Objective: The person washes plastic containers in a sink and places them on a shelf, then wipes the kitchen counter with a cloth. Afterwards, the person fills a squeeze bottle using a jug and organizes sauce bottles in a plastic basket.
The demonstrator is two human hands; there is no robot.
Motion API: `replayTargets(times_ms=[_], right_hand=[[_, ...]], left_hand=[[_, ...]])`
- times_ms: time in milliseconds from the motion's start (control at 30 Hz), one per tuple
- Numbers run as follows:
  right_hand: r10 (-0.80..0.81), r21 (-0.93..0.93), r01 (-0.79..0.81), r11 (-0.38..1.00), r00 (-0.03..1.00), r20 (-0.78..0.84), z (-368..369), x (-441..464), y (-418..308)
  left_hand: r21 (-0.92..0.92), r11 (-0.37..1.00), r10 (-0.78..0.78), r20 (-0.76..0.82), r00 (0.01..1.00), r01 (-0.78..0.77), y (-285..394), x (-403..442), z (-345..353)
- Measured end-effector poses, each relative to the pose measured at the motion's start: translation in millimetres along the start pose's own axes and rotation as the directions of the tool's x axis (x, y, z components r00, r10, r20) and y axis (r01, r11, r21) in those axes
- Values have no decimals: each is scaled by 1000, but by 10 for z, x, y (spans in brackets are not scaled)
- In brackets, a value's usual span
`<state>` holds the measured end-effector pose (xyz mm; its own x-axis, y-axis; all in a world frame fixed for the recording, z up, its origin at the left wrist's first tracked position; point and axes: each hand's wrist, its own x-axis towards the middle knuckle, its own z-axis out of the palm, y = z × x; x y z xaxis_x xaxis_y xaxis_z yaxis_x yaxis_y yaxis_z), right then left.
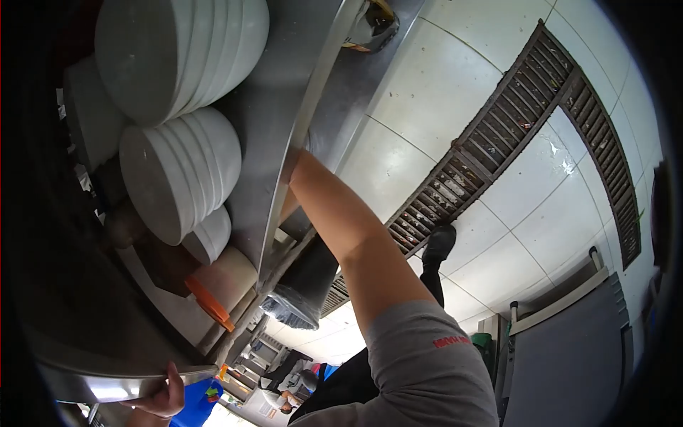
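Observation:
The view is tilted steeply sideways. My left hand is closed on the metal edge of the dark upper surface, at the lower left. My right arm, in a grey sleeve, reaches past the lip of a steel shelf. That hand is hidden there, so its fingers and anything in them do not show. On the shelf near my right arm stand stacks of white bowls. A translucent container with an orange rim stands beyond the stacks.
A black bin with a plastic liner stands beyond my right arm. A dark packet lies on the lower shelf. Drain grates cross the white tiled floor. A grey cabinet is at the lower right. Another person appears in the background.

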<state>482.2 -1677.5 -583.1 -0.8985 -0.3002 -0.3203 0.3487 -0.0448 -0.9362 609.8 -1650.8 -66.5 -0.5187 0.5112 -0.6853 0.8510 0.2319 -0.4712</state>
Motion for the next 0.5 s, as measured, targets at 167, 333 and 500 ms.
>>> replayTargets(times_ms=[167,333,500], right_hand=[[-36,-2,36,999,999,-12,177,-24,-45],[-54,-5,54,999,998,-28,132,83,-61],[-97,-37,95,995,994,-43,-135,372,-163]], left_hand=[[186,975,142,-107,984,-121,-43,-99,90],[-5,991,-137,-12,990,137,234,-741,206],[-518,523,-533,421,734,677,411,-1104,188]])
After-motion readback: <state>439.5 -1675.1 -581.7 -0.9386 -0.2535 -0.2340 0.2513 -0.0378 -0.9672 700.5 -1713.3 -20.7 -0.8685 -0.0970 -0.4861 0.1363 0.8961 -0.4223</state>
